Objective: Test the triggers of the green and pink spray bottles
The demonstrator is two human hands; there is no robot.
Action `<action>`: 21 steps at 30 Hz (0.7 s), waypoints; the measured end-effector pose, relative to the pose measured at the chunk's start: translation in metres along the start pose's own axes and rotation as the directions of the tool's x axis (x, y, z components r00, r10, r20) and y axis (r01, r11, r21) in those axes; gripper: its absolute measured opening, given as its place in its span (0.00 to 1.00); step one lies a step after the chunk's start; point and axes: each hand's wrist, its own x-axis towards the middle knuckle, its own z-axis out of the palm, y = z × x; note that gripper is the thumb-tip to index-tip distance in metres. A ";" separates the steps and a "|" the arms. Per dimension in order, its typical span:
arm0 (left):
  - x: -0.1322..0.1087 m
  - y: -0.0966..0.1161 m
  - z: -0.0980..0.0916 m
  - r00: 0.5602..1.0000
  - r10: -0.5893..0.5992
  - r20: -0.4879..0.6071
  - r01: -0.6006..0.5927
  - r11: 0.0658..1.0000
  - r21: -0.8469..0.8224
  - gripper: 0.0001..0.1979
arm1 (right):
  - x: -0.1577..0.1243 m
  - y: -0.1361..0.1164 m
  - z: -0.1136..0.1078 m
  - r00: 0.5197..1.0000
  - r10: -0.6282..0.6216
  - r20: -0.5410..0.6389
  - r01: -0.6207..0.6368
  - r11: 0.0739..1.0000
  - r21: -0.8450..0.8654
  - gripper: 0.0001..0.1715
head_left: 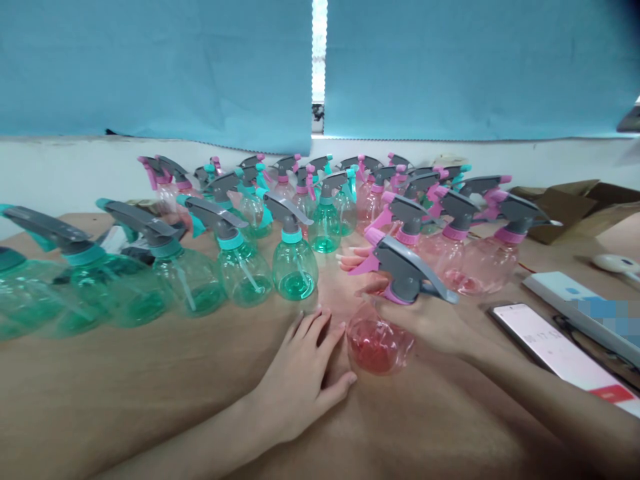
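Observation:
A pink spray bottle with a grey and pink trigger head leans slightly near the table's middle. My right hand is round its neck, the fingers reaching out behind the trigger. My left hand rests on the tabletop just left of this bottle, fingers spread, holding nothing. Beyond my left fingertips stands a green spray bottle, one of a row running left. Close behind my right hand are more pink spray bottles. Part of the right palm is hidden by the trigger head.
Many more pink and green spray bottles crowd the back of the wooden table. On the right lie a lit phone, a white box-like strip, a white rounded object and an opened cardboard box. Blue curtains hang behind.

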 end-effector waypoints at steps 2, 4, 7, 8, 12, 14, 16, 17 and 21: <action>0.000 0.000 0.000 1.000 -0.002 0.000 0.002 1.000 -0.001 0.28 | -0.001 0.000 0.001 1.000 0.003 -0.016 -0.003 1.000 0.005 0.02; -0.001 0.001 0.000 1.000 -0.002 -0.006 0.002 1.000 -0.003 0.28 | -0.002 -0.001 0.003 0.999 0.022 -0.050 -0.021 1.000 0.016 0.03; 0.000 0.001 0.000 1.000 -0.004 -0.007 0.004 1.000 -0.002 0.28 | -0.003 0.000 0.005 0.997 0.039 -0.071 -0.038 0.999 0.015 0.01; 0.000 0.001 0.000 1.000 -0.005 -0.003 0.005 1.000 0.002 0.28 | -0.003 0.001 0.005 0.997 0.038 -0.070 -0.037 0.999 0.009 0.01; 0.001 0.001 0.000 1.000 -0.009 0.010 0.009 1.000 0.020 0.28 | -0.004 0.004 0.006 0.996 0.045 -0.082 -0.045 0.999 0.002 0.03; 0.001 0.001 0.000 1.000 -0.008 0.008 0.008 1.000 0.025 0.28 | -0.004 0.005 0.007 0.995 0.052 -0.088 -0.050 0.998 0.023 0.04; 0.000 0.001 0.000 1.000 -0.010 0.003 0.009 1.000 0.026 0.28 | -0.004 0.004 0.006 0.995 0.059 -0.085 -0.056 0.998 0.042 0.03; 0.000 0.001 0.000 1.000 -0.011 0.001 0.011 1.000 0.025 0.28 | -0.004 0.004 0.006 0.995 0.065 -0.080 -0.062 0.997 0.044 0.03; 0.000 0.002 0.000 1.000 -0.012 -0.001 0.012 1.000 0.018 0.28 | -0.004 0.003 0.004 0.995 0.080 -0.061 -0.080 0.997 0.010 0.02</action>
